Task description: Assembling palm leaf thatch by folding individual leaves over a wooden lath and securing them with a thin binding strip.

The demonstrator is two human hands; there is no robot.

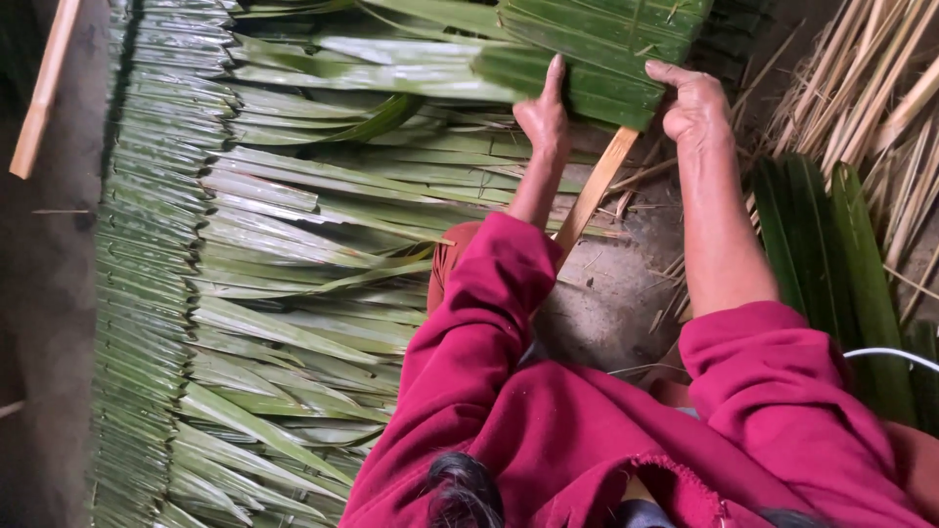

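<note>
A panel of folded green palm leaves (587, 49) lies at the top of the view, fixed along a pale wooden slat (597, 186) that runs down toward me. My left hand (544, 119) grips the panel's lower edge, thumb stretched up over the leaves. My right hand (694, 106) holds the same edge just right of the slat, thumb pointing left and fingers tucked behind the leaves. Both arms are in dark red sleeves.
A long stack of finished leaf panels (147, 244) runs down the left side, with loose long leaves (313, 225) spread beside it. Fresh dark green leaves (831, 244) and dry straw (861, 88) lie at the right. A wooden stick (44, 88) leans at upper left. Bare earth floor (606, 293) shows between my arms.
</note>
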